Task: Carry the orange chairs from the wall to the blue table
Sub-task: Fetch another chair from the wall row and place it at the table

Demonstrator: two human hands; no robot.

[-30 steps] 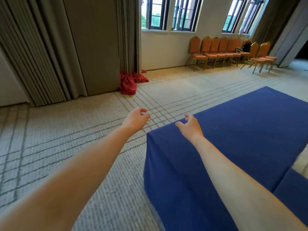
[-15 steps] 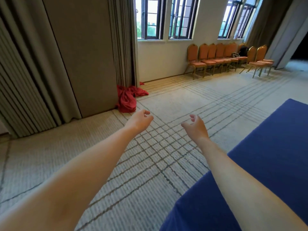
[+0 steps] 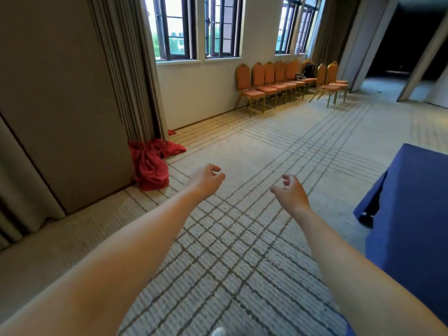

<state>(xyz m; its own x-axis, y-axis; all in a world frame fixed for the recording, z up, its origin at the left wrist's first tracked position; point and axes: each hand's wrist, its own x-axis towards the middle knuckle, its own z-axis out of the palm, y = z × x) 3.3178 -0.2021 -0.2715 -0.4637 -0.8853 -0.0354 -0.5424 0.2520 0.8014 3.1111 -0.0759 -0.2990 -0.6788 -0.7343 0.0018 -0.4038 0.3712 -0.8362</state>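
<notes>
Reaching forward over the carpet, both bare arms extend out from the bottom corners. Left hand held out, fingers loosely curled, thumb and fingertips close but gripping nothing. Right hand likewise empty, fingers bent in a relaxed half-open curl, thumb pointing inward toward the left hand. The two hands sit near each other, apart, both above bare floor.

Orange chairs stand in a row against the far white wall under the windows, well apart from the hands. The row runs side by side, seats facing the room; two more orange chairs stand a little off the right end of the row, angled. A dark bag rests on one of the chairs toward the right end of the row.

Blue table at the right edge, draped to the floor in blue cloth, its near corner just right of the right forearm. No chairs beside it.

Red cloth heaped on the floor at the foot of the grey curtain, left of the left hand. Carpet pale with crossing dark grid lines
</notes>
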